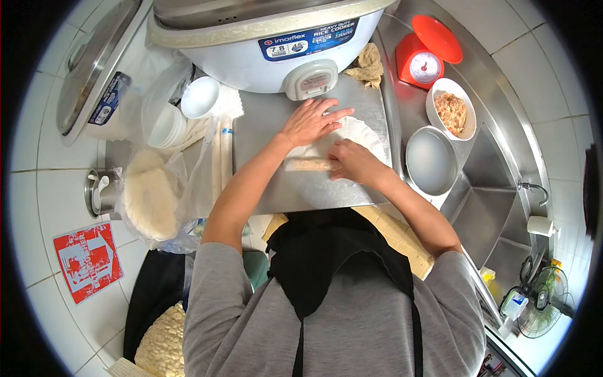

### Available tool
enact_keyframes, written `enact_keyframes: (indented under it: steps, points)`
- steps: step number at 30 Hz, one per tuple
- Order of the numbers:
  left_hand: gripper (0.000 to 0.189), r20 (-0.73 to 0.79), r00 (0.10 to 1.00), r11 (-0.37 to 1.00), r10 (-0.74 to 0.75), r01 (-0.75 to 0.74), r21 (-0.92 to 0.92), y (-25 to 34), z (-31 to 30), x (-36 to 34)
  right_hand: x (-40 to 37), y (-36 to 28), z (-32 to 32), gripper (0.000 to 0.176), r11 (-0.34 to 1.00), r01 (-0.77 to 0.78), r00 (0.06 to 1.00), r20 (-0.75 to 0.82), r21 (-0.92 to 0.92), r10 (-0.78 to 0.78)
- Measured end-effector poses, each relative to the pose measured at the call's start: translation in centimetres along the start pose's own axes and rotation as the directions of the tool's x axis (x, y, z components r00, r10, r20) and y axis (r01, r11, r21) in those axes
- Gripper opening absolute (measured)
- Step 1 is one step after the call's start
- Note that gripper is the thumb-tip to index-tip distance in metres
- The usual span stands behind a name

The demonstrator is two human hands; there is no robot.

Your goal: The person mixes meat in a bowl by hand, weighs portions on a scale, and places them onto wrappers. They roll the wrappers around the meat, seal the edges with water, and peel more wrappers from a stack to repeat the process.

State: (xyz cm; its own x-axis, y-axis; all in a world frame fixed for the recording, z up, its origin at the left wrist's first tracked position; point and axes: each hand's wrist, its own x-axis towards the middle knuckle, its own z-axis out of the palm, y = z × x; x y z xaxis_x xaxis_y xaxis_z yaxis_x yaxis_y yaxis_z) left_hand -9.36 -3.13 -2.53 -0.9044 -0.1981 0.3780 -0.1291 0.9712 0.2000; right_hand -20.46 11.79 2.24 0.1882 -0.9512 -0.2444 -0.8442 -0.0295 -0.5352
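A thin round white wrapper [370, 133] lies on the steel worktop [264, 191]. Along its near edge runs a pale spring roll [308, 164], a long strip of filling partly covered by the wrapper. My right hand [353, 162] has its fingers curled and pressed at the right end of that roll. My left hand [312, 122] rests flatter over the wrapper's far left part, fingers spread and pointing right. Part of the wrapper is hidden beneath both hands.
A big rice cooker [239, 60] stands behind the worktop. To the right are a bowl of meat filling [451, 113], a round metal pan [431, 160], a red scale [411, 60] and a sink [496, 207]. On the left sit bagged wrappers [151, 195] and white bowls [201, 97].
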Motion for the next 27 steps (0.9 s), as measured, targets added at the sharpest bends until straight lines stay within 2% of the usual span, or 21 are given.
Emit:
enact_keyframes:
  steps: [2,4,6,7,9,11,15,17,21,23,27]
  points:
    - [0.04,0.002,1.0,0.999,-0.007,0.007,-0.033,0.1,0.0,0.0,0.4,-0.6,0.5,0.031,0.995,0.059,0.993,-0.103,0.078,-0.051]
    - [0.04,0.011,1.0,0.998,-0.018,0.018,-0.062,0.2,-0.3,-0.1,0.6,-0.5,0.9,0.03,0.995,0.059,0.994,-0.097,0.076,-0.051]
    - [0.037,-0.149,0.989,0.99,0.001,-0.022,-0.139,0.3,-0.7,-0.1,0.7,-0.4,1.1,0.03,0.996,0.059,0.995,-0.086,0.073,-0.053]
    - [0.037,-0.143,0.99,0.99,0.002,-0.022,-0.138,0.9,-2.0,-0.3,0.8,-0.5,1.2,0.03,0.998,0.033,0.997,-0.072,0.051,-0.029]
    - [0.03,-0.056,0.974,0.911,-0.219,0.184,-0.369,2.5,-5.1,-1.6,1.0,-0.9,1.1,0.03,0.999,0.006,0.997,-0.075,0.036,-0.003]
    - [0.021,0.204,0.897,0.805,-0.391,0.441,-0.398,4.3,-7.2,-3.7,0.7,-1.3,0.8,0.028,0.997,-0.016,0.997,-0.078,0.08,0.022]
    - [0.018,0.275,0.902,0.802,-0.334,0.425,-0.421,6.9,-7.5,-6.4,0.8,-1.2,2.0,0.026,0.987,0.038,0.984,-0.176,0.155,-0.01]
    - [0.02,0.288,0.906,0.838,-0.31,0.403,-0.368,7.3,-7.1,-6.3,1.0,-1.1,2.3,0.024,0.998,0.028,0.978,-0.208,0.065,-0.014]
    - [0.023,0.335,0.879,0.838,-0.339,0.444,-0.317,7.2,-6.5,-5.8,1.0,-1.4,1.9,0.024,0.995,-0.007,0.987,-0.157,0.1,0.023]
    - [0.022,0.327,0.874,0.818,-0.36,0.464,-0.34,7.3,-6.3,-5.7,1.0,-1.3,2.4,0.025,0.989,0.019,0.974,-0.228,0.145,0.014]
    - [0.022,0.332,0.88,0.823,-0.341,0.45,-0.348,6.8,-5.6,-5.5,1.1,-1.3,2.5,0.025,0.992,-0.018,0.975,-0.217,0.127,0.045]
